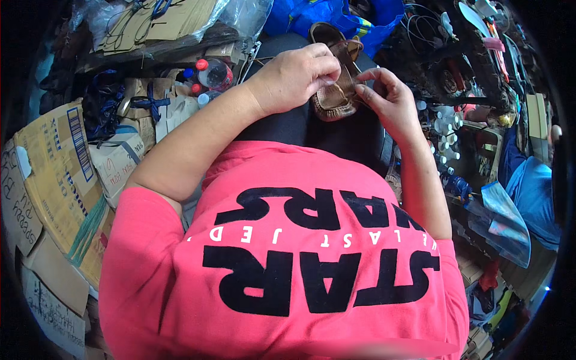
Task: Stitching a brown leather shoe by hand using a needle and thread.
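Note:
A brown leather shoe rests on my dark-clothed lap, its gathered, stitched toe pointing toward me. Over its left side, my left hand is closed in a pinch at the opening; whatever lies between its fingertips is too small to name. My right hand is at the shoe's right edge, thumb and forefinger curled toward each other in a pinch. A thin strand may run there, but I cannot make it out. Beyond the toe, the rest of the shoe is partly covered by my left hand.
Blue bags lie just beyond my lap. Capped plastic bottles stand at the left, near cardboard boxes. Several small white-capped bottles and a dark machine are on the right, with a blue plastic sheet lower down.

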`<action>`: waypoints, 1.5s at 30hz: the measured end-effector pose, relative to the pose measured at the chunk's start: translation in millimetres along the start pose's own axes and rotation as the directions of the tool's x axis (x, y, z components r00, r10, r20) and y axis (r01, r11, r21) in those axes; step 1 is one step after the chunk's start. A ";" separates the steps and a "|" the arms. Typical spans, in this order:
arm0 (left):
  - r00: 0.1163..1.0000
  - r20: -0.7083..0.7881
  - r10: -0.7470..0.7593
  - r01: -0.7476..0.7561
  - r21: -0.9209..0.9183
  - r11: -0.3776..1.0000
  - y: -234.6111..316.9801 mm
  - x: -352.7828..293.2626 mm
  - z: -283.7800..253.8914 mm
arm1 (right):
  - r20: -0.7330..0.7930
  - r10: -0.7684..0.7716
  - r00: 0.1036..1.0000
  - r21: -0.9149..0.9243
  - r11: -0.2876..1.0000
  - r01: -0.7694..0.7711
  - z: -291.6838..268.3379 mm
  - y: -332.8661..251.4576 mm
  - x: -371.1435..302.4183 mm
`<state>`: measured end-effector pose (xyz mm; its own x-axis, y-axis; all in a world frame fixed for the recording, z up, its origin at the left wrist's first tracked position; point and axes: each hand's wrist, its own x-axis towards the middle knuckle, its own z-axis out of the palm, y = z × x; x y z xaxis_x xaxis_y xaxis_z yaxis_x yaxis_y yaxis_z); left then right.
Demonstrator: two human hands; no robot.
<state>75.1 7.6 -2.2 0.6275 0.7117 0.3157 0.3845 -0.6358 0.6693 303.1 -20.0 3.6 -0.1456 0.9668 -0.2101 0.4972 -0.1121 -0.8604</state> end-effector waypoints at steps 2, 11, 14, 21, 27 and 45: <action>0.999 -0.046 0.019 -0.019 0.012 1.000 0.7 1.3 -2.0 | 0.014 -0.149 0.989 -0.050 0.987 0.149 -0.2 -5.4 -2.6; 0.959 -0.284 -0.005 -0.016 -0.072 0.997 8.6 4.1 8.1 | 0.069 -0.100 0.993 -0.075 0.992 0.105 7.2 -1.1 -3.3; 0.984 -0.098 -0.147 0.136 -0.114 0.984 10.6 -7.8 9.6 | 0.119 -0.014 0.993 0.066 0.998 0.006 6.5 2.2 -3.8; 0.954 -0.066 -0.292 0.264 -0.275 0.924 12.1 -2.4 33.5 | 0.159 0.010 0.987 0.185 0.982 -0.040 3.0 -1.6 -4.7; 0.943 -0.105 -0.315 0.271 -0.308 0.912 12.6 -3.0 38.7 | 0.148 0.031 0.988 0.259 0.963 -0.069 7.1 7.4 -4.2; 0.948 -0.212 -0.239 0.229 -0.072 0.971 0.5 -0.4 54.3 | 0.229 -0.148 0.962 0.167 0.980 0.111 5.2 9.9 -12.5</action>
<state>111.8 -9.2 -38.5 0.3590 0.8897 0.2820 0.4679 -0.4329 0.7705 305.3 -34.4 -4.7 -0.4095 0.8942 -0.1811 0.3280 -0.0409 -0.9438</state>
